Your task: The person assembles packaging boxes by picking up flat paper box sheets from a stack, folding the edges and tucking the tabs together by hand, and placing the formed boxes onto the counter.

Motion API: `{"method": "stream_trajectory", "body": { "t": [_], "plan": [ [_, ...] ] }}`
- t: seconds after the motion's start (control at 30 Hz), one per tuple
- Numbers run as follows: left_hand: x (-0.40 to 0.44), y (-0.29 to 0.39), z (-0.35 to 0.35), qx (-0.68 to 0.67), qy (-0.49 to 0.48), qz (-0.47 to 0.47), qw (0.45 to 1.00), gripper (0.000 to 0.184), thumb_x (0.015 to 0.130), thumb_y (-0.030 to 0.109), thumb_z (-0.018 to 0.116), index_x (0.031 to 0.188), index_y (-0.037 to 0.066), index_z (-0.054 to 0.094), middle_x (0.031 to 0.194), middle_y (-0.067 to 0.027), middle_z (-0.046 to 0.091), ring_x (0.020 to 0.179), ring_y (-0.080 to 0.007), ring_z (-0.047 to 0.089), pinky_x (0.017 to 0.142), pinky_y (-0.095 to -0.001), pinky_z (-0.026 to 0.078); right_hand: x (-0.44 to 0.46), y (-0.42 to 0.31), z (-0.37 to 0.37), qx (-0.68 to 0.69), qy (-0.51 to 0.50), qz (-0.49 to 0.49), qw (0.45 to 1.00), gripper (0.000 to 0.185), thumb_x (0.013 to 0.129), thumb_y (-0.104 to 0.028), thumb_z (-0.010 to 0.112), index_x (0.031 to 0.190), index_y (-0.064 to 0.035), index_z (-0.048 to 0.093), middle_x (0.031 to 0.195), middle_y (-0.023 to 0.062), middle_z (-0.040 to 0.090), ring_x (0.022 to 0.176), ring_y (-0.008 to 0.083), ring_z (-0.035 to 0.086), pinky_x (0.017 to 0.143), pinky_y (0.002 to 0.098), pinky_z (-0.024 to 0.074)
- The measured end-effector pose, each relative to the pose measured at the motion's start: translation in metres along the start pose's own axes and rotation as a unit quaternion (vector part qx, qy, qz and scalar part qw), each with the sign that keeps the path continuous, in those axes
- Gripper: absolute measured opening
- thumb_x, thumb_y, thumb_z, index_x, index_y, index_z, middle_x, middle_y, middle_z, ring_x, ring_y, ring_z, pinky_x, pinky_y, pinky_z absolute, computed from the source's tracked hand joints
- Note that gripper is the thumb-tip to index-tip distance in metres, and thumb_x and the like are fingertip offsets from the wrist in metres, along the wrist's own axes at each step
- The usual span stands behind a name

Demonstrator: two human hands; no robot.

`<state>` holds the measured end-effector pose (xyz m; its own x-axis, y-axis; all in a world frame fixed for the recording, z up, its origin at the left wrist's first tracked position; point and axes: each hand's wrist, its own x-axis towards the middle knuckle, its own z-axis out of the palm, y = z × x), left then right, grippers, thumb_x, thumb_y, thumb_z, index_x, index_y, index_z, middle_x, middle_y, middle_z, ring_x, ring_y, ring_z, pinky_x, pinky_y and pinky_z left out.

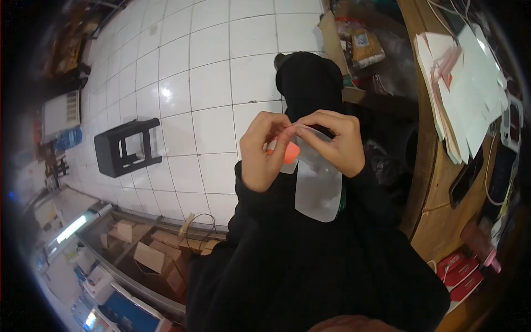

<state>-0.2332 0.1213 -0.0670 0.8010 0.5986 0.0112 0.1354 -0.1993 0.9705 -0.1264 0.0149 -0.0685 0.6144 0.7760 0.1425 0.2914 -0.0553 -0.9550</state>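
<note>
My left hand (266,148) and my right hand (335,139) meet at the fingertips above my lap. Between them, both pinch the top edge of a translucent whitish sheet (318,191), which hangs down from my right hand over dark clothing. An orange piece (291,153) with a pale part below it shows beside my left hand's thumb, partly hidden by the fingers. A bit of green shows behind the sheet's lower right edge.
A black stool (127,146) lies on the white tiled floor (210,83) at left. Papers (470,94) and a dark phone-like object (466,180) are on the wooden table (437,221) at right. Cardboard pieces (149,257) fill a case at lower left.
</note>
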Motion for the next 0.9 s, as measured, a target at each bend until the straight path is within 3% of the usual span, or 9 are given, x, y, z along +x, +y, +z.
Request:
{"method": "stream_trajectory", "body": {
  "t": [0.1,0.17,0.3,0.5,0.7,0.83,0.9],
  "plan": [
    [-0.004,-0.005,-0.004,0.023,-0.004,-0.036,0.999,0.005,0.080,0.004,0.056,0.082,0.001,0.052,0.074,-0.0050,0.052,0.067,-0.0113,0.053,0.060,-0.0230,0.044,-0.002,0.003,0.004,0.000,-0.016,-0.002,1.000,0.009,0.072,-0.009,0.062,0.077,-0.0016,0.063,0.074,0.0131,0.061,0.069,0.0262,0.061,0.060,0.0295,0.0478],
    [-0.009,-0.012,-0.006,0.029,-0.019,-0.022,0.999,0.003,0.081,0.003,0.052,0.081,0.000,0.050,0.075,-0.0042,0.049,0.071,-0.0110,0.050,0.060,-0.0230,0.044,-0.009,0.008,0.012,-0.019,0.003,-0.061,0.998,0.008,0.070,-0.005,0.063,0.078,-0.0013,0.062,0.072,0.0108,0.060,0.064,0.0241,0.060,0.058,0.0279,0.0478],
    [-0.017,-0.020,-0.011,0.029,-0.045,-0.029,0.998,0.003,0.082,0.000,0.047,0.080,-0.002,0.047,0.076,-0.0035,0.044,0.072,-0.0099,0.044,0.062,-0.0210,0.040,-0.026,0.013,0.028,-0.031,0.042,-0.059,0.997,0.008,0.072,-0.004,0.061,0.080,-0.0027,0.061,0.074,0.0100,0.058,0.064,0.0254,0.058,0.057,0.0296,0.0476],
    [-0.025,-0.022,-0.014,-0.023,-0.066,-0.066,0.995,0.007,0.086,0.004,0.047,0.080,0.000,0.046,0.076,-0.0031,0.046,0.071,-0.0080,0.042,0.061,-0.0186,0.035,-0.031,0.020,0.035,-0.020,0.016,-0.058,0.998,0.008,0.070,-0.005,0.062,0.076,-0.0014,0.058,0.072,0.0098,0.057,0.064,0.0254,0.058,0.057,0.0308,0.0476],
    [-0.024,-0.009,-0.006,0.011,-0.028,-0.048,0.998,0.007,0.086,0.004,0.049,0.082,-0.001,0.047,0.078,-0.0041,0.048,0.074,-0.0081,0.044,0.063,-0.0191,0.036,-0.025,0.014,0.038,-0.113,0.107,-0.125,0.980,0.008,0.070,-0.005,0.060,0.074,-0.0019,0.054,0.067,0.0076,0.053,0.062,0.0236,0.056,0.057,0.0301,0.0470],
    [-0.023,-0.017,-0.004,0.033,0.017,-0.027,0.999,0.006,0.083,0.002,0.054,0.084,-0.001,0.049,0.079,-0.0054,0.049,0.075,-0.0116,0.046,0.073,-0.0242,0.039,-0.024,0.019,0.036,-0.065,0.080,-0.089,0.991,0.008,0.071,-0.006,0.059,0.074,-0.0013,0.053,0.069,0.0087,0.054,0.064,0.0249,0.056,0.058,0.0316,0.0463],
    [-0.022,-0.021,0.001,0.052,0.101,0.014,0.993,0.011,0.078,0.000,0.058,0.085,0.000,0.050,0.082,-0.0056,0.049,0.076,-0.0141,0.047,0.076,-0.0279,0.039,-0.023,0.017,0.032,0.009,0.059,-0.028,0.998,0.008,0.072,-0.007,0.058,0.074,-0.0008,0.053,0.071,0.0095,0.055,0.065,0.0268,0.056,0.058,0.0323,0.0454]
  ]
}}
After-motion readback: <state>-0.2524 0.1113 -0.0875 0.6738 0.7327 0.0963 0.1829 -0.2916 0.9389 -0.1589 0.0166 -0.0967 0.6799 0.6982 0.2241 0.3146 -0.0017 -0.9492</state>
